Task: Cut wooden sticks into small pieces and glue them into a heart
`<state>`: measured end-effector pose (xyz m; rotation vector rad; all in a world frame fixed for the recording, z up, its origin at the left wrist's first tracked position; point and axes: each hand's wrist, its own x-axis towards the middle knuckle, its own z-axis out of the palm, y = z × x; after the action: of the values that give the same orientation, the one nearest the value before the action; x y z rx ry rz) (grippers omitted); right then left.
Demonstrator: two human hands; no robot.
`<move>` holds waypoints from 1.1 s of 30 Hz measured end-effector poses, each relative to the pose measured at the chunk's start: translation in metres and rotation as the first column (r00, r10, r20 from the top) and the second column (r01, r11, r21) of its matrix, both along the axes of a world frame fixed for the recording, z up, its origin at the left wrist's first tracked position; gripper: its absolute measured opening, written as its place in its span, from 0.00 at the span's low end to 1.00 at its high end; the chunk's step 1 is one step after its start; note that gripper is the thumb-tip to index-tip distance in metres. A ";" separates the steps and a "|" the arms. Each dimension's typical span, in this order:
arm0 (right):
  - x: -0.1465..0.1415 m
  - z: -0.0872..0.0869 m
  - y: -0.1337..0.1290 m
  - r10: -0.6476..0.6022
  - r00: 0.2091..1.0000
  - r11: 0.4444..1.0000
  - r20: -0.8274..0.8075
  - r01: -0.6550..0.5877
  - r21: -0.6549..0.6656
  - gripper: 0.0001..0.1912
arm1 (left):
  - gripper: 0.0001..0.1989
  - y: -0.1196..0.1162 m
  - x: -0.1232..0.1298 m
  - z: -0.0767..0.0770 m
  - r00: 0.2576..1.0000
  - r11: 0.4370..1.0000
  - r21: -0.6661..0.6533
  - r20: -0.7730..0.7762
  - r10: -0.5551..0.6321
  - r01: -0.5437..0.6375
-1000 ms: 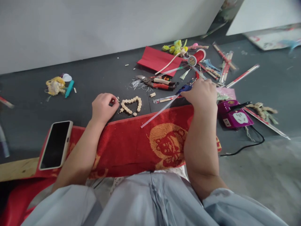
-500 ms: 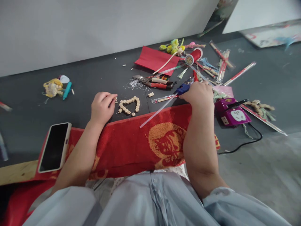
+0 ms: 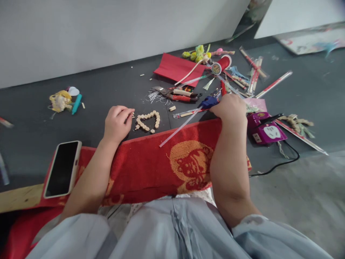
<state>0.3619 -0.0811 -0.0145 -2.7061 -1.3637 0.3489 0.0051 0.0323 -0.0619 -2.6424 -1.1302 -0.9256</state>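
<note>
My left hand [image 3: 118, 122] is closed in a pinch, with small pale pieces at its fingertips, just left of a heart-shaped outline of light wooden pieces [image 3: 157, 119]. A loose short piece [image 3: 172, 108] lies to the right of the outline. My right hand [image 3: 232, 108] is beside a blue glue gun [image 3: 209, 102], whose clear glue stick [image 3: 181, 127] points down over the red towel [image 3: 140, 162]. Its fingers are mostly hidden behind the back of the hand, so its grip does not show.
Pliers [image 3: 175, 94], red paper [image 3: 178, 68] and a red thread spool [image 3: 221, 64] lie farther back. At right stands a purple power socket [image 3: 266, 127] with a cable. A phone [image 3: 63, 169] rests at left, beyond it yellow material [image 3: 60, 100].
My right hand has shifted slightly right and down, a little away from the blue glue gun's body. My left hand stays where it was.
</note>
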 end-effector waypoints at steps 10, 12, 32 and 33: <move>-0.017 0.014 -0.001 -0.105 0.994 0.993 -0.006 0.105 0.055 0.20 | 0.09 0.000 0.000 0.000 1.000 1.000 0.002 0.023 -0.007 0.007; -0.018 0.017 -0.002 -0.097 0.995 0.992 -0.025 0.099 0.079 0.21 | 0.09 0.000 0.000 0.000 0.999 1.000 0.001 0.032 -0.012 0.012; -0.039 -0.023 0.027 0.368 0.912 0.743 -0.180 -0.172 0.647 0.08 | 0.11 -0.004 0.003 0.003 0.996 0.996 -0.030 0.047 0.082 -0.080; -0.044 -0.023 0.028 0.410 0.890 0.730 -0.200 -0.189 0.657 0.08 | 0.11 -0.004 0.003 0.004 0.995 0.996 -0.032 0.045 0.086 -0.084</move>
<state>0.3182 -0.0528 -0.0371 -1.7876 -1.4830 0.2894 0.0078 0.0281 -0.0582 -2.5860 -1.2655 -0.9654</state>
